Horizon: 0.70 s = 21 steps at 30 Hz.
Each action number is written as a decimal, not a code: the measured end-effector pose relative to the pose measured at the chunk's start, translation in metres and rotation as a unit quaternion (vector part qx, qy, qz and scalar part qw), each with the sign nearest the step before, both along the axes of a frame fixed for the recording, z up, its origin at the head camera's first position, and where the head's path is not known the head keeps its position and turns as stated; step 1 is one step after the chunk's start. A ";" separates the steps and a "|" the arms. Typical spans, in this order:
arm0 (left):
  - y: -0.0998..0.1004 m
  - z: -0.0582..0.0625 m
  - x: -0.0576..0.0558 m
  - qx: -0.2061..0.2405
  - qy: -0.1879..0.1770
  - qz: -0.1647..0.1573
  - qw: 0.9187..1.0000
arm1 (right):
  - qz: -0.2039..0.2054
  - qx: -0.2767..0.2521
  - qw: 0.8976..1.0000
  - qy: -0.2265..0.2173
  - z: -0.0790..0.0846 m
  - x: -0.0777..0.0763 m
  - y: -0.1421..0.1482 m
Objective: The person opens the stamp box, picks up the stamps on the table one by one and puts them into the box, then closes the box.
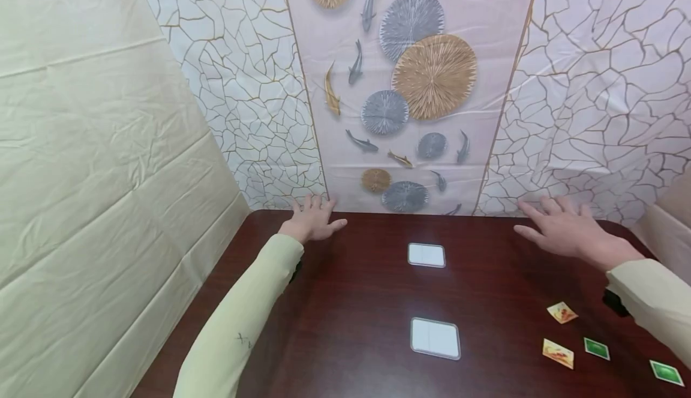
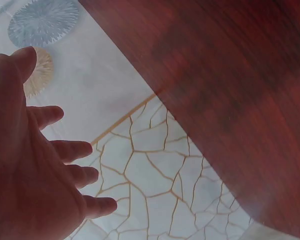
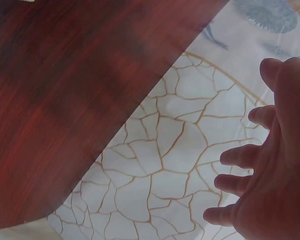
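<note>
Near the far left corner of the dark red table (image 1: 356,302), my left hand (image 1: 311,219) is held with its fingers spread and nothing in it. In the left wrist view the palm of the left hand (image 2: 35,170) shows, fingers spread toward the patterned cloth. My right hand (image 1: 567,230) is over the far right part of the table, its fingers extended and holding nothing. The right wrist view shows the right hand (image 3: 270,155) with its fingers apart. Between the hands lies a white rectangular card with a clear rim (image 1: 426,255), and a second such card (image 1: 435,338) lies closer to me.
Two orange-and-yellow picture cards (image 1: 562,312) and two small green cards (image 1: 596,348) lie at the right, below the right forearm. A patterned cloth (image 1: 399,116) hangs beyond the far edge. Beige cloth (image 1: 108,164) lines the left side.
</note>
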<state>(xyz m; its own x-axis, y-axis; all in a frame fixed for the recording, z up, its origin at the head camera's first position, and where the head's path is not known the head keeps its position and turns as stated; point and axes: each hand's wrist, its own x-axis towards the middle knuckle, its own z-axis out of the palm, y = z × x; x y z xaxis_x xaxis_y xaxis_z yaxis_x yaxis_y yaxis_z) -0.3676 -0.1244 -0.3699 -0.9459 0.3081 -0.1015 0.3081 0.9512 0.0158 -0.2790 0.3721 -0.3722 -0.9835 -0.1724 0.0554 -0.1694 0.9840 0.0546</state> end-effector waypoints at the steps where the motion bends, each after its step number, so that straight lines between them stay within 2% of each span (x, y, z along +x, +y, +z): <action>1: 0.000 -0.001 0.001 0.004 -0.006 0.001 1.000 | 0.002 0.001 1.000 -0.001 0.000 0.001 -0.002; 7: 0.004 -0.007 0.006 0.004 -0.028 0.001 1.000 | 0.016 0.003 1.000 -0.003 -0.004 0.003 -0.011; 12: 0.007 -0.009 0.007 0.005 -0.027 0.004 1.000 | 0.023 -0.001 1.000 0.005 -0.004 0.005 -0.017; 21: 0.012 -0.012 0.012 0.016 -0.035 -0.018 0.999 | 0.036 -0.005 0.999 0.001 -0.002 0.008 -0.031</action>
<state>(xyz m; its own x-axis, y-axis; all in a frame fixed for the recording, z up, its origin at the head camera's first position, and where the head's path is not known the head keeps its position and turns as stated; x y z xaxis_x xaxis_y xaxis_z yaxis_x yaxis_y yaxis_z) -0.3552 -0.1120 -0.3817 -0.9255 0.3452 -0.1560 0.3386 0.9385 0.0675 -0.2712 0.3415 -0.3744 -0.9684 -0.2423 0.0590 -0.2399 0.9698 0.0443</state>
